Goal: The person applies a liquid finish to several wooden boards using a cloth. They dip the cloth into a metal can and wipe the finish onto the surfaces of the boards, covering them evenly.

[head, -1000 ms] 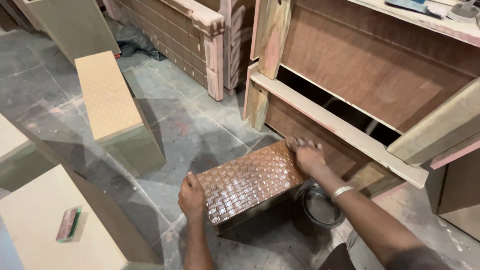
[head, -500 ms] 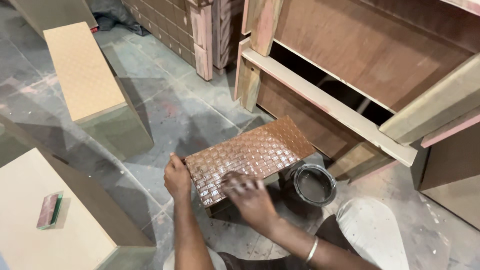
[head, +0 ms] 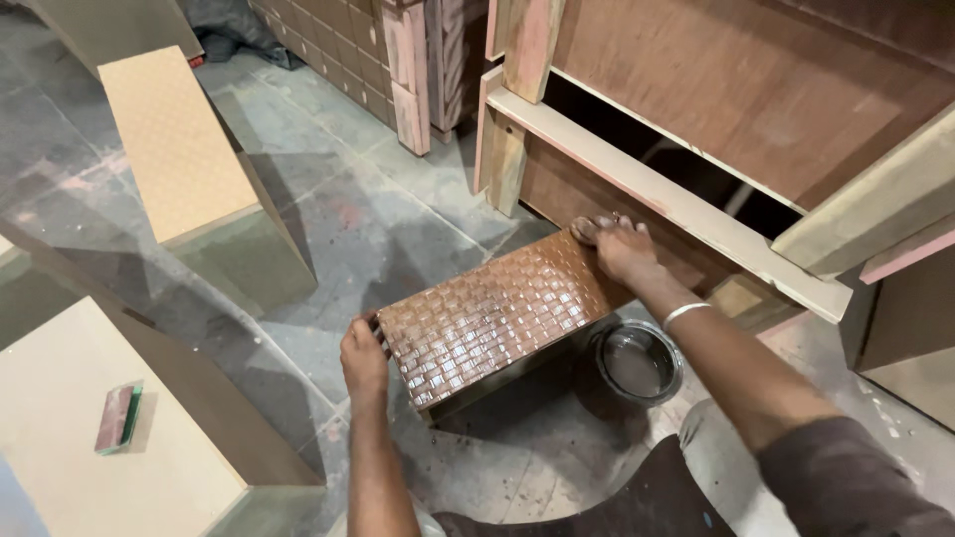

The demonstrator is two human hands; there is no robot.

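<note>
A glossy brown panel with a woven pattern [head: 502, 318] is being held flat on top of a low block standing on the grey stone floor [head: 398, 219], just in front of the large wooden furniture frame [head: 686, 149]. The panel is lying tilted across the view, its near-left end toward the person and its far-right end close to the frame's pale lower rail [head: 657, 194]. Its surface is shining as if wet.

The near-left edge of the panel is being gripped by the left hand [head: 363, 358], with the fingers curled over that edge. The far-right corner is being pressed by the right hand [head: 617, 244], its fingers spread flat on the panel's end; a thin metal bangle [head: 686, 311] is being worn on that wrist.

Just beside the panel on its right, a small round tin of dark liquid [head: 639, 361] is standing open on the floor, between the panel and the person's right forearm.

Farther left, a tall box with a pale dotted top [head: 174, 139] is standing on the floor, well apart from the panel. At the near-left corner of the view, a cream-topped box [head: 60, 398] is carrying a small green-edged sanding block [head: 119, 418]. A slatted wooden piece [head: 343, 50] is standing along the far edge of the floor.
</note>
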